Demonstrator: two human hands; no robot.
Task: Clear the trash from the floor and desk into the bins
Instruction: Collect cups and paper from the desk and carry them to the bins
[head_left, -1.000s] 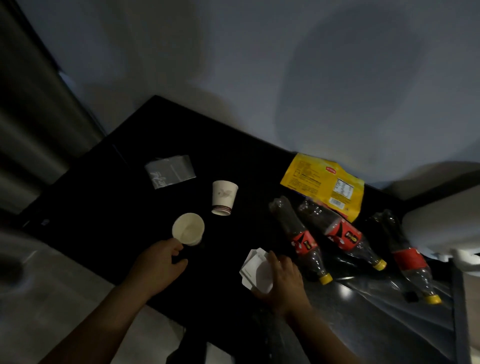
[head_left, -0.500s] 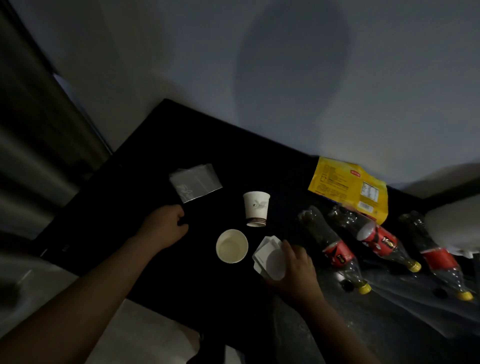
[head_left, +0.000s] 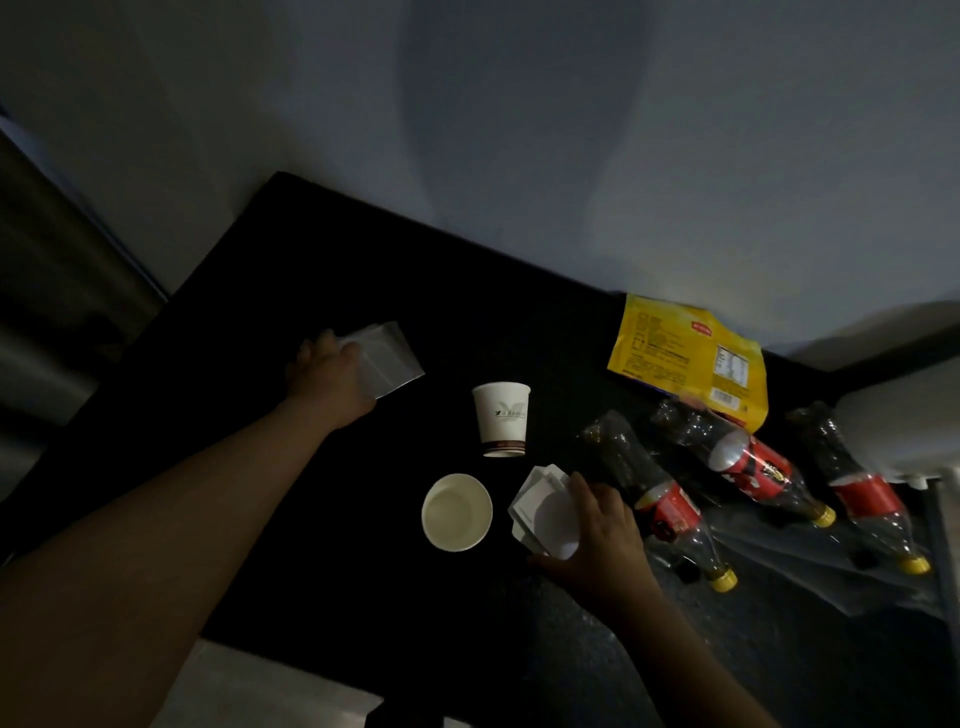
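Trash lies on a black desk (head_left: 291, 270). My left hand (head_left: 330, 376) rests on the near corner of a clear plastic bag (head_left: 389, 361), fingers curled over its edge. My right hand (head_left: 597, 535) holds a stack of white paper pieces (head_left: 543, 506) against the desk. An open paper cup (head_left: 456, 512) stands between my hands. Behind it stands an upside-down printed paper cup (head_left: 501, 418). Three empty red-labelled bottles (head_left: 660, 493), (head_left: 743, 457), (head_left: 857, 483) lie at the right, next to a yellow snack packet (head_left: 685, 356).
A grey wall (head_left: 519, 130) backs the desk. A crumpled clear plastic sheet (head_left: 810, 566) lies under the bottles' capped ends. A white rounded object (head_left: 898, 431) sits at the far right edge. Pale floor (head_left: 249, 686) shows below the desk's near edge.
My left hand left the open cup, travelled up and away across the desk, and now lies on the plastic bag. My right hand stays on the paper stack.
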